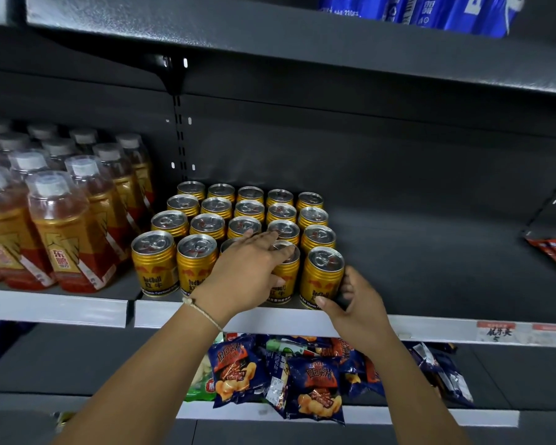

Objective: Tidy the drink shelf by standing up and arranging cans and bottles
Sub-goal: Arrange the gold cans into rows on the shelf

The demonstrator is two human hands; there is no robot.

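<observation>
Both forearms reach up from the bottom edge toward the drink shelf [77,308], passing over the snack bags [312,380] on the shelf below. On that shelf the gold cans [206,220] stand upright in a block, with the amber bottles [61,220] just beside them on the left. Of the two hands, the left hand [247,271] lies across the can tops with its fingers over a front-row can [284,277], and the right hand [350,303] curls around the corner can [323,277] at the block's front right.

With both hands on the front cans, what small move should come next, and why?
Probably the right hand, which grips the rightmost front gold can, should push it left. A small gap separates it from the neighbouring gold can that the left hand holds.
</observation>
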